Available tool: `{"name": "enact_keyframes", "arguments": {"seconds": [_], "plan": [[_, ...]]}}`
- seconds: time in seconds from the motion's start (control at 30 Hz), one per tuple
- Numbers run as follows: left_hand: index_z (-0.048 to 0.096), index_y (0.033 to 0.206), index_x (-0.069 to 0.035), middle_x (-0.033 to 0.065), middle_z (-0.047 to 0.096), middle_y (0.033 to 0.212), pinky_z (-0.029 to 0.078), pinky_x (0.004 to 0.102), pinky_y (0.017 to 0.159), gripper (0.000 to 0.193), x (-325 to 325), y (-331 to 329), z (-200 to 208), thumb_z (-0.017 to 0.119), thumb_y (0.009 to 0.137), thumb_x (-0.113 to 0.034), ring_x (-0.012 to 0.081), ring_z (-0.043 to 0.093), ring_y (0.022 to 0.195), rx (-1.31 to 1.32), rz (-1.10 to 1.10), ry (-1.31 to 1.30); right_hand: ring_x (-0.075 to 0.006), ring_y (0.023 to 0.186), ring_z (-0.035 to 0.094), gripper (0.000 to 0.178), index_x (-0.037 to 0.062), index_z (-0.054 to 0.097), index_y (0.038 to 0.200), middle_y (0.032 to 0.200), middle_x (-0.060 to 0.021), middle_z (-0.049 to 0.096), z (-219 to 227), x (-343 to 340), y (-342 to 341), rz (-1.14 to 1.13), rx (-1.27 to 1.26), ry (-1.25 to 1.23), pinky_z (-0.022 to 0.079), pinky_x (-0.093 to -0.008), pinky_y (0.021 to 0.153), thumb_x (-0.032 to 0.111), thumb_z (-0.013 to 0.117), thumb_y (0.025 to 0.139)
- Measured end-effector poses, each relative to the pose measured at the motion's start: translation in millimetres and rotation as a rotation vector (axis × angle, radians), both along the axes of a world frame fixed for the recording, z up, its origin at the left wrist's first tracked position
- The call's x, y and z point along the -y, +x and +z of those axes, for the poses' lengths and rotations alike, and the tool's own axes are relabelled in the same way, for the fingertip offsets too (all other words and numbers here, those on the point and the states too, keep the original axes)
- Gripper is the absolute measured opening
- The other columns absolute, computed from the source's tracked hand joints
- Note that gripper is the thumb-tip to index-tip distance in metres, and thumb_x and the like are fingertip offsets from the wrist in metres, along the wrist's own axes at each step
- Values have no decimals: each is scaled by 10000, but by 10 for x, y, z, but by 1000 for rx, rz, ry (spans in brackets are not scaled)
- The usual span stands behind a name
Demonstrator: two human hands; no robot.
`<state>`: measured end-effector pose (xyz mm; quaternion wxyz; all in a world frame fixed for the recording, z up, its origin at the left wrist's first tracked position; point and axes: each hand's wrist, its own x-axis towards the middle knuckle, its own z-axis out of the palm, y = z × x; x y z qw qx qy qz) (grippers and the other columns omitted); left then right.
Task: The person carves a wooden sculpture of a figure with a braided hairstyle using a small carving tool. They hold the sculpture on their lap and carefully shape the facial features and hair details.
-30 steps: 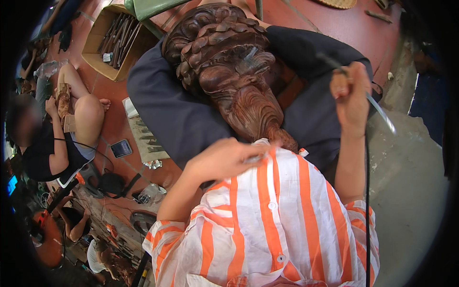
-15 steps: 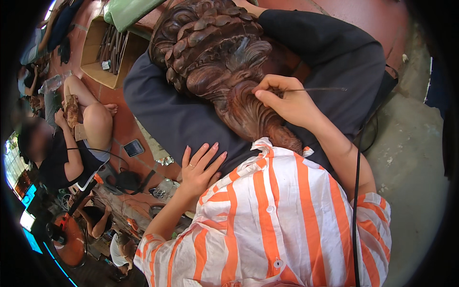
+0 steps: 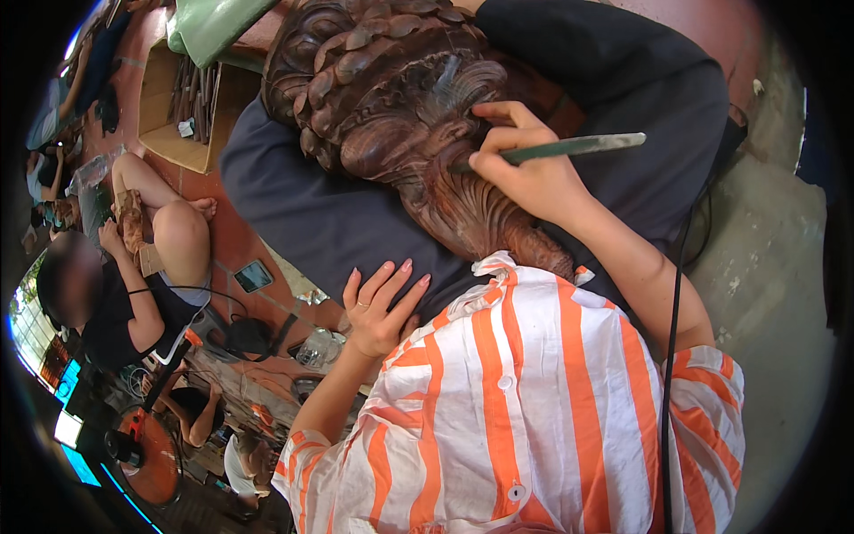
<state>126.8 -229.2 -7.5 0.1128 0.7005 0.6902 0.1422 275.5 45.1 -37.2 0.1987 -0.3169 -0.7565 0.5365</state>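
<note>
A dark brown wooden carving [image 3: 382,107], with layered leaf-like shapes and flowing grooves, lies across my lap on dark trousers [image 3: 307,200]. My right hand [image 3: 544,178] is over its narrower, grooved part. Thumb and fingers pinch a narrow flat blade [image 3: 583,148], dark green with a paler outer end. The blade's inner end meets the grooved wood beneath my fingers; its exact tip is hard to make out. My left hand [image 3: 381,311], wearing a ring, rests on the trousers beside the carving's lower end, fingers spread and holding nothing.
A cardboard box [image 3: 178,107] of rod-like tools stands at the upper left, near green cloth [image 3: 213,27]. A phone [image 3: 253,276] lies on the tiled floor. Another person [image 3: 124,285] sits at left, holding a carved piece. A black cable [image 3: 672,374] hangs along my right side.
The blade in my right hand has turned from edge-on to showing its broad face. My index finger has lifted a little upward. The left hand stays resting on the trousers.
</note>
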Motion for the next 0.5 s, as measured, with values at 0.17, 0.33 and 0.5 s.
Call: {"name": "enact_keyframes", "arguments": {"seconds": [0.17, 0.33, 0.5], "plan": [[725, 1123, -184, 59, 630, 1241, 192, 458, 1126, 375, -1, -3, -12, 554, 823, -331, 219, 508, 1212, 7, 1, 5, -318, 1127, 536, 171, 44, 732, 802, 1193, -175, 591, 24, 15, -16, -42, 45, -232, 408, -412, 973, 214, 716, 801], [727, 1117, -182, 60, 632, 1238, 191, 457, 1126, 373, -14, -8, -6, 561, 817, -328, 220, 509, 1212, 5, -3, 1, -267, 1092, 540, 176, 33, 728, 807, 1157, -137, 601, -27, 76, -54, -56, 74, -91, 401, -379, 963, 208, 711, 811], [729, 1114, -183, 58, 632, 1239, 189, 456, 1127, 371, 0, -6, 6, 565, 813, -327, 220, 509, 1212, 5, 1, -1, -275, 1124, 514, 214, -2, 712, 788, 1117, -129, 610, -67, 15, -98, -107, 49, -293, 404, -376, 963, 211, 716, 801]]}}
